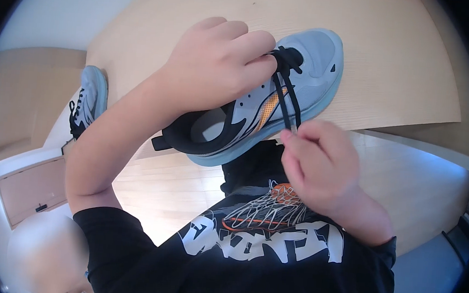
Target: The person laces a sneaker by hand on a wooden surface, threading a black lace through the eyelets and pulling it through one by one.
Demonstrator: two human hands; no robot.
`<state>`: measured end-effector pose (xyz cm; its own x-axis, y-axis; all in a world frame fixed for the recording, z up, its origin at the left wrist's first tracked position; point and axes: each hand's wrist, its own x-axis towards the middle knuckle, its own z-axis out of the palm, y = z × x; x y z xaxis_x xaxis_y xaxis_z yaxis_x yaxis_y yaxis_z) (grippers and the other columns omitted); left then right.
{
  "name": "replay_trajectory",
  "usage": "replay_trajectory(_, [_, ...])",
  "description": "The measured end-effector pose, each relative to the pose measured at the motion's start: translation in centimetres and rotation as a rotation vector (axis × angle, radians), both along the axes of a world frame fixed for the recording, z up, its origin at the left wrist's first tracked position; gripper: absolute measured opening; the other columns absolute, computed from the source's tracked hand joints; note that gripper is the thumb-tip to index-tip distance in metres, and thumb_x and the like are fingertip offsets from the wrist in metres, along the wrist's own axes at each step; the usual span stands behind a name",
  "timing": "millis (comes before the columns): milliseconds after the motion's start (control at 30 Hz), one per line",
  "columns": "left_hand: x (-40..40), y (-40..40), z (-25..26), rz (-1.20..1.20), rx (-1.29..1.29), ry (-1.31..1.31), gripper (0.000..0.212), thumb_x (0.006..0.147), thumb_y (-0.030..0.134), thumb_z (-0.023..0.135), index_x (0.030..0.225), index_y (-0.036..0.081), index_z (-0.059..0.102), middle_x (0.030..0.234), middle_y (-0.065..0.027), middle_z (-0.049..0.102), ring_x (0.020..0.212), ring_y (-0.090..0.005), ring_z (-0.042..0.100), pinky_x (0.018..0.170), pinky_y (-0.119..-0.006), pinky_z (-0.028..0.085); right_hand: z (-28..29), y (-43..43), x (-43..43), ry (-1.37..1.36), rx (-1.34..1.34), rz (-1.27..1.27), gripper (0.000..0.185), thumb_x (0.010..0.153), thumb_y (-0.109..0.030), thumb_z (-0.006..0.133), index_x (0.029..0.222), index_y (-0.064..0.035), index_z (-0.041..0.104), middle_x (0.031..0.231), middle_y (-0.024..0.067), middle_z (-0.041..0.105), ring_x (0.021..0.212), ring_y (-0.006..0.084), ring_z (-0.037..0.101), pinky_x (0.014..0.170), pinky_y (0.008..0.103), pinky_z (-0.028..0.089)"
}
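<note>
A light blue-grey running shoe [318, 54] rests on the wooden tabletop, its toe pointing to the upper right and its black-lined opening toward me. My left hand [225, 59] reaches across the shoe with curled fingers, gripping black lace near the lower eyelets. The fingers hide much of the tongue and upper eyelets. From there, two strands of black shoelace [286, 99] run down over the orange mesh side panel. My right hand [319, 165] pinches their ends between thumb and forefinger, just off the shoe's near side.
The pale wooden tabletop [389, 68] has its near edge just below the shoe. A matching laced shoe [92, 94] is at the table's left end. Light plank flooring [173, 187] shows below. A blue-grey padded seat [430, 281] is at lower right, a door [28, 188] at left.
</note>
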<state>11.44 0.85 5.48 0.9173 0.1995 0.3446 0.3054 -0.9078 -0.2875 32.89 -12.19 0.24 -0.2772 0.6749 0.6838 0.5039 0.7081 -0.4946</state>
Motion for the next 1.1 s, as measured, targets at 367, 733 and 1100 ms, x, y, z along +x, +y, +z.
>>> replay_trajectory(367, [-2.7,-6.1,7.2,0.362,-0.69,-0.144,0.025,0.08,0.001,0.078,0.103,-0.001,0.067,0.095,-0.0103,0.066,0.076,-0.0168,0.06,0.064,-0.028,0.046,-1.6,-1.2,-0.7,0.166,-0.276,0.146,0.02,0.074,0.011,0.076,0.088,0.0013,0.066,0.09,0.0112,0.055,0.067,0.0243,0.058,0.055,0.0324,0.048])
replay_trajectory(733, [-4.8,-11.4,3.9,0.98,-1.532,-0.694,0.078,0.085,0.006,0.077,0.15,0.004,0.035,0.134,-0.0157,0.054,0.111,-0.0209,0.06,0.096,-0.035,0.049,-3.6,-1.4,-4.2,0.537,-0.591,0.447,0.023,0.081,0.009,0.075,0.097,-0.0017,0.064,0.096,0.0097,0.054,0.067,0.0151,0.054,0.059,0.0283,0.046])
replay_trajectory(1100, [-6.0,-8.7,3.0,1.293,-1.63,-1.053,0.054,0.091,0.01,0.074,0.136,0.003,0.045,0.114,-0.0087,0.064,0.097,-0.0156,0.063,0.086,-0.028,0.049,-6.9,-0.1,-6.6,1.065,-1.272,0.541,0.03,0.098,0.001,0.065,0.119,-0.0019,0.043,0.103,0.0073,0.054,0.079,0.0084,0.062,0.06,0.0261,0.058])
